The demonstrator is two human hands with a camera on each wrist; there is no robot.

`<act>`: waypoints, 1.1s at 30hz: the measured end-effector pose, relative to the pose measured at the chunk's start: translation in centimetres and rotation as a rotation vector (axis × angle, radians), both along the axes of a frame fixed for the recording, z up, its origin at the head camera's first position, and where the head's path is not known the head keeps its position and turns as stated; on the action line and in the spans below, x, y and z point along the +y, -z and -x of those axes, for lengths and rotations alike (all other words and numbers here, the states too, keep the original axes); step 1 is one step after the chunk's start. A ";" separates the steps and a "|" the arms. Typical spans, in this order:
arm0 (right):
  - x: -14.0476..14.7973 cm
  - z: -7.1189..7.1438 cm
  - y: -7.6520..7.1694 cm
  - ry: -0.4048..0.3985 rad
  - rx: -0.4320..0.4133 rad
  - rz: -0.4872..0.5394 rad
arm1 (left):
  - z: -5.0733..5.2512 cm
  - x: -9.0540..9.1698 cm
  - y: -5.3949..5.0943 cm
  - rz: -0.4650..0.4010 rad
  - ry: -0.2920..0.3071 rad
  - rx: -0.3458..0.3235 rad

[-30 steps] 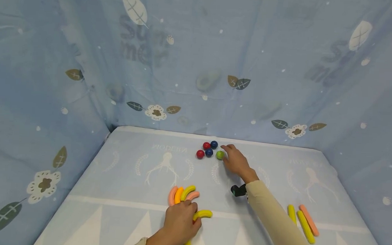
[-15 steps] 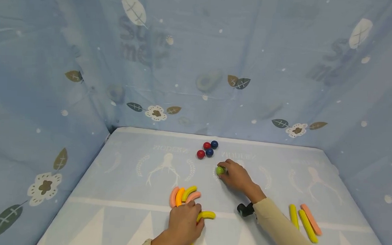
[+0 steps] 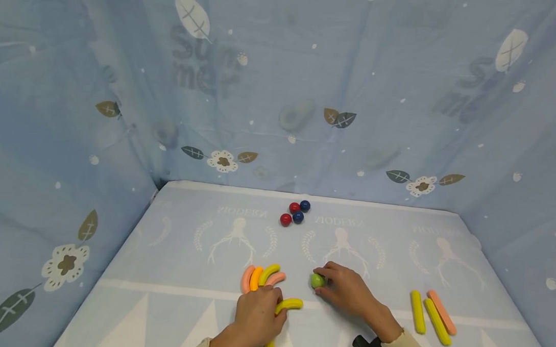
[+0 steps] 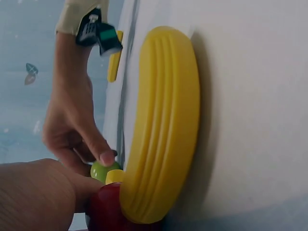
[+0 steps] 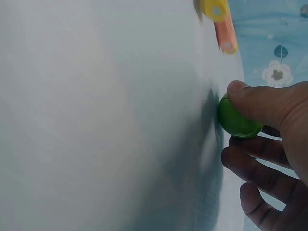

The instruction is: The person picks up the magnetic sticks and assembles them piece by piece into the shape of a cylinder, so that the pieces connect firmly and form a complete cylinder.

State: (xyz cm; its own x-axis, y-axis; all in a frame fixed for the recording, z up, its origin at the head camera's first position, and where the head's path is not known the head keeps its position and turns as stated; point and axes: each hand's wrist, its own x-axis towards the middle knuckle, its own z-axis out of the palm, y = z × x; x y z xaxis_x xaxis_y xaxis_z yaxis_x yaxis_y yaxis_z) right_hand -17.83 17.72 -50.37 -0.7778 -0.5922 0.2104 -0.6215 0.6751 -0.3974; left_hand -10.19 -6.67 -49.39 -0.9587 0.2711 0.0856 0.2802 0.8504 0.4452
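Note:
My right hand [image 3: 347, 291] pinches a green ball [image 3: 317, 280] between thumb and fingers, close above the table, right of the curved pieces. The right wrist view shows the thumb on the green ball [image 5: 236, 118]. My left hand [image 3: 256, 315] holds a dark red ball [image 4: 107, 207], hidden under it in the head view. Around that hand fan out a pink curved piece [image 3: 246, 279], an orange curved piece [image 3: 256, 278] and several others. A yellow curved piece [image 4: 166, 120] lies against the red ball in the left wrist view.
Two red balls and two blue balls [image 3: 298, 217] sit at the back of the table [image 3: 173, 272]. Two straight yellow sticks [image 3: 417, 312] and a pink stick [image 3: 442, 312] lie at the right. Patterned blue cloth [image 3: 281, 92] walls the table in.
My right hand has taken the green ball from beside the red and blue balls and carried it toward the front. The left hand has stayed in about the same place.

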 end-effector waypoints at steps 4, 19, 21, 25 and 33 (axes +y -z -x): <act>0.3 -2.0 -0.1 -0.050 -0.038 0.020 | -0.1 -0.1 -0.1 -0.025 -0.002 -0.011; 0.0 -4.1 -0.6 -0.118 -0.081 0.060 | -0.2 -0.5 -0.3 -0.058 0.020 -0.036; -0.2 -4.0 -0.6 -0.135 -0.062 0.070 | -0.1 -0.6 -0.2 -0.059 0.019 -0.041; -0.7 -3.9 -0.7 -0.155 -0.048 0.085 | -0.2 -0.8 -0.1 -0.063 0.014 -0.038; -1.8 -3.8 -1.1 -0.176 -0.117 0.104 | -0.5 -1.3 -0.7 -0.058 0.013 -0.079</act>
